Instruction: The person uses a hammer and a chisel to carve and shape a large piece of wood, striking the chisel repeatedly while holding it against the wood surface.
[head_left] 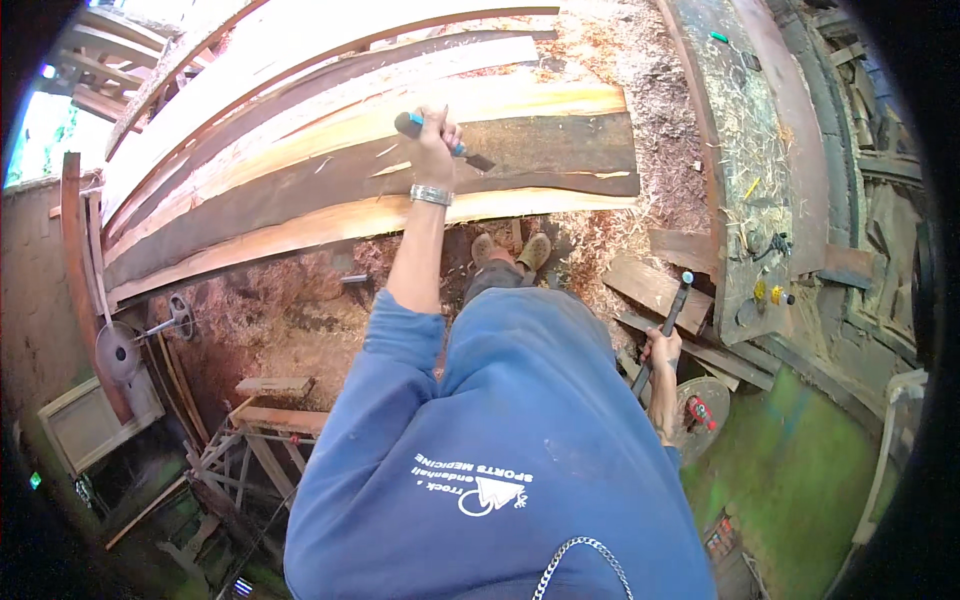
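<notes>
In the head view, my left hand (435,140) grips a chisel (479,160) with a blue-and-black handle, raised over the long wooden slabs (570,140), which have dark brown and pale bands and a few loose slivers. Its wide blade points to the right; whether it touches the wood I cannot tell. My right hand (661,350) is down beside my right hip, wrapped round a long dark tool (677,308) with a small pale-blue round end at the top. Its lower part is partly hidden by my body.
A shavings-strewn bench (752,150) with small tools runs along the right. Loose boards (648,285) lie beside my feet. A wooden trestle (280,421) stands lower left, near a pedestal fan (125,355). Wood shavings (290,310) cover the ground.
</notes>
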